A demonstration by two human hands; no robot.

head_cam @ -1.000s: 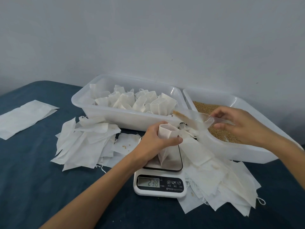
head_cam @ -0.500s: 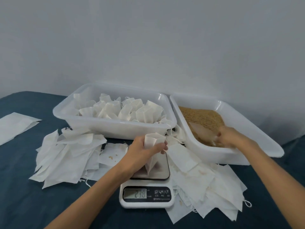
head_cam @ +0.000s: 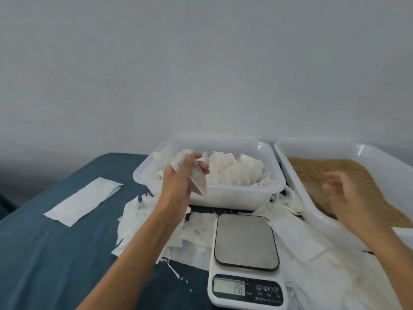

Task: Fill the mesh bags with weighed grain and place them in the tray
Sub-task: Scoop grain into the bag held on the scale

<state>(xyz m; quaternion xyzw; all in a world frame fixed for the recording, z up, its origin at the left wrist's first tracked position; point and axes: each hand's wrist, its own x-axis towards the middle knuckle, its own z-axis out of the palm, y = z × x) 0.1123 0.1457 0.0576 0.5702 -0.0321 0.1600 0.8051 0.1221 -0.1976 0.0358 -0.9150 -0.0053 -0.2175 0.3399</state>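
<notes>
Left hand [head_cam: 178, 182] fingers clamped on filled mesh bag [head_cam: 196, 177] over left tray [head_cam: 234, 198] rim, right hand [head_cam: 348, 193] blurred above grain [head_cam: 324, 168], fingers loosely apart, scale [head_cam: 245, 260] display "26", button labels unreadable.

The left hand [head_cam: 181, 182], which had held the small white mesh bag [head_cam: 196, 177] upright on the steel platform of the white digital scale [head_cam: 245, 240], lifted it off and carried it toward ten o'clock, over the near rim of the white plastic tray of filled bags [head_cam: 223, 199]. The bag then hung tilted, its fingers [head_cam: 202, 168] curled round its top. The platform was left bare and the display reading dropped. The right hand [head_cam: 348, 195] rose out of the tan grain [head_cam: 324, 168] in the second white tray [head_cam: 301, 195], and the clear scoop it had held was no longer seen.
</notes>
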